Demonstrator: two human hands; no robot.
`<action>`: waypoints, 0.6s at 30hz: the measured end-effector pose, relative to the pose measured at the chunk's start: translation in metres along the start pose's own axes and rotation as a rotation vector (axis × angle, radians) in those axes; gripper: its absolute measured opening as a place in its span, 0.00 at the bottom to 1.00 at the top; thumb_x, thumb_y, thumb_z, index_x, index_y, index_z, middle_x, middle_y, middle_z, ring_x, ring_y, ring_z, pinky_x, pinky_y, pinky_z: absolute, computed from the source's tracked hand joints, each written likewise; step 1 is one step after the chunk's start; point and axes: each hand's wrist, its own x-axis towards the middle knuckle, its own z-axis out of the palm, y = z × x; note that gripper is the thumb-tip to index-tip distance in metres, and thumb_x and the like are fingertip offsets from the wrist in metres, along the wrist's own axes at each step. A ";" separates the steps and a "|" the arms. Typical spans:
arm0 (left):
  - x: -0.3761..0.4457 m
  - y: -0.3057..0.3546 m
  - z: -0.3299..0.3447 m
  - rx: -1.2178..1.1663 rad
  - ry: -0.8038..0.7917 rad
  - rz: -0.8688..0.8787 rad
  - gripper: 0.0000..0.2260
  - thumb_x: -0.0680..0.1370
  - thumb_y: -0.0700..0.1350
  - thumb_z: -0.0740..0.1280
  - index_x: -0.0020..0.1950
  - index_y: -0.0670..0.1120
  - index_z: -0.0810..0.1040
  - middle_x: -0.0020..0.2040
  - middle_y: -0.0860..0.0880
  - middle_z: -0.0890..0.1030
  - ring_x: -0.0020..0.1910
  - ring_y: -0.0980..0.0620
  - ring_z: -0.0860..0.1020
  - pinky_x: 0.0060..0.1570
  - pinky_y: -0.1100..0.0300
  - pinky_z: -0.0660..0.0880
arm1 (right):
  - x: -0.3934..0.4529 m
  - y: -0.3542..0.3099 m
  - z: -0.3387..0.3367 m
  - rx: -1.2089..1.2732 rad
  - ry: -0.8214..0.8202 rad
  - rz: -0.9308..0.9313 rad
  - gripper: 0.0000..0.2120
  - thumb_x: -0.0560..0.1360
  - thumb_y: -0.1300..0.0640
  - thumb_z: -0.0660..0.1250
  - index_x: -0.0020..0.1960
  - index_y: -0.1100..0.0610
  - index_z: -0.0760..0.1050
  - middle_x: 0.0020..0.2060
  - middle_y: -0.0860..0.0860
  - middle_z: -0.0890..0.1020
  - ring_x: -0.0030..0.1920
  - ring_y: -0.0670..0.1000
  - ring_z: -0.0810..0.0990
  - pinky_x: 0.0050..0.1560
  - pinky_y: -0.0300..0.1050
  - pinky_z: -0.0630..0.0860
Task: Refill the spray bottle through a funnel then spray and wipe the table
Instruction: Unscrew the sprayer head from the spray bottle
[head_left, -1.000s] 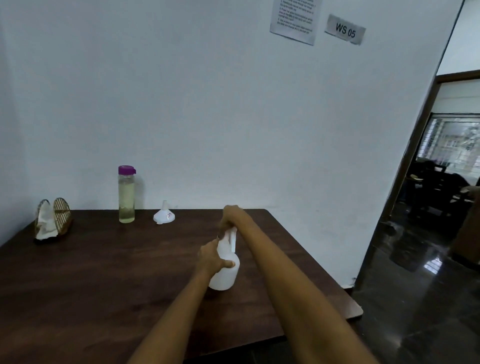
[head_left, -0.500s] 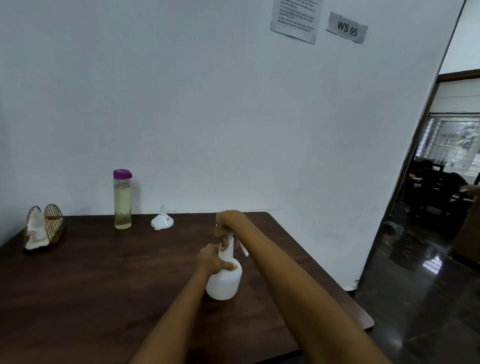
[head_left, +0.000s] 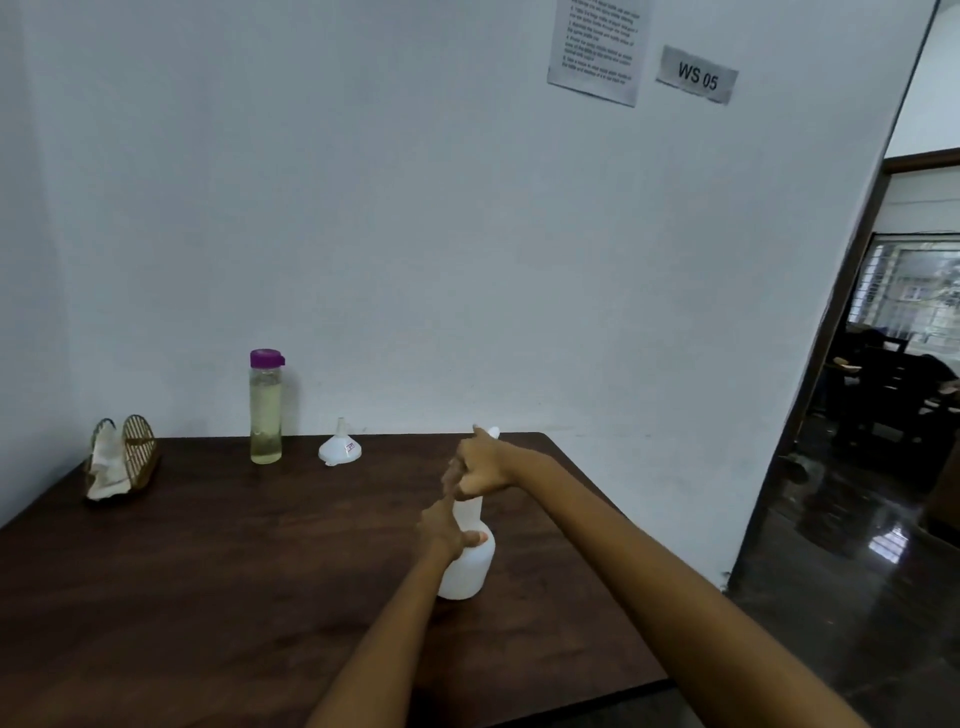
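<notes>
A white spray bottle stands upright on the dark wooden table, right of centre. My left hand grips its body just below the neck. My right hand is curled round the white spray head on top of the bottle; the nozzle tip pokes out above my knuckles. A white funnel sits upside down near the wall. Left of it stands a clear bottle of pale yellow liquid with a purple cap. A white cloth lies in a wicker holder at the far left.
The table's right edge runs close to my right forearm, with a glossy dark floor beyond it. A white wall backs the table. An open doorway at the right shows dark furniture.
My right hand has stayed on the spray head and turned slightly, the nozzle now showing above it. The bottle stands in the same spot. The camera has tilted, shifting the table lower in view.
</notes>
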 end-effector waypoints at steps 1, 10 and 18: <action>-0.001 0.001 0.000 0.000 -0.004 0.009 0.30 0.75 0.49 0.70 0.74 0.42 0.65 0.71 0.44 0.70 0.71 0.45 0.69 0.69 0.54 0.67 | -0.005 0.001 -0.002 0.088 0.033 -0.001 0.13 0.73 0.60 0.64 0.39 0.70 0.80 0.49 0.63 0.84 0.47 0.56 0.81 0.58 0.42 0.67; -0.003 -0.005 -0.005 -0.011 0.008 0.013 0.27 0.75 0.48 0.71 0.70 0.41 0.68 0.69 0.43 0.73 0.68 0.46 0.71 0.68 0.53 0.69 | -0.008 -0.004 -0.010 0.009 0.724 0.325 0.27 0.74 0.40 0.62 0.27 0.59 0.66 0.24 0.50 0.70 0.29 0.50 0.70 0.33 0.40 0.65; 0.004 -0.005 -0.002 0.033 0.005 0.013 0.28 0.75 0.50 0.71 0.71 0.42 0.67 0.69 0.45 0.73 0.69 0.47 0.71 0.68 0.55 0.69 | 0.006 0.009 0.003 0.259 0.221 0.428 0.16 0.71 0.50 0.70 0.52 0.60 0.74 0.52 0.55 0.80 0.46 0.51 0.76 0.46 0.43 0.69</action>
